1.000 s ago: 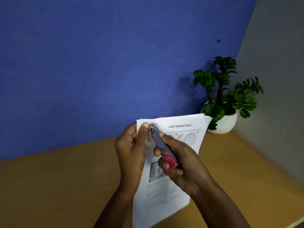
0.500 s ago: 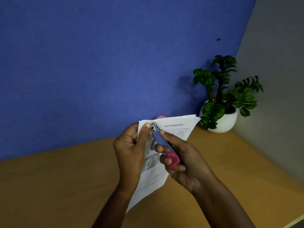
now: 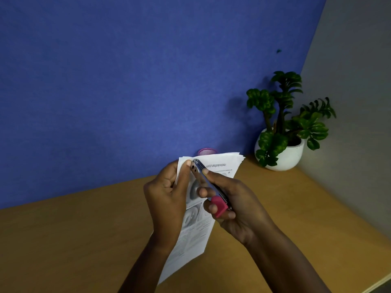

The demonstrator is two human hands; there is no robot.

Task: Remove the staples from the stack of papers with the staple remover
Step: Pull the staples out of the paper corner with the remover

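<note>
Left hand (image 3: 167,193) pinches papers (image 3: 222,163) at 11 o'clock corner; right hand (image 3: 234,206) grips remover (image 3: 208,182), tip there; staple unseen; keep thumb close, slide tip flat under, lever gently.

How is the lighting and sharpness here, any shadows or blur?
Head view: dim, even light; the plant casts a soft shadow on the blue wall; small print on the papers is too blurred to read; the staple remover shows a faint glint.
</note>
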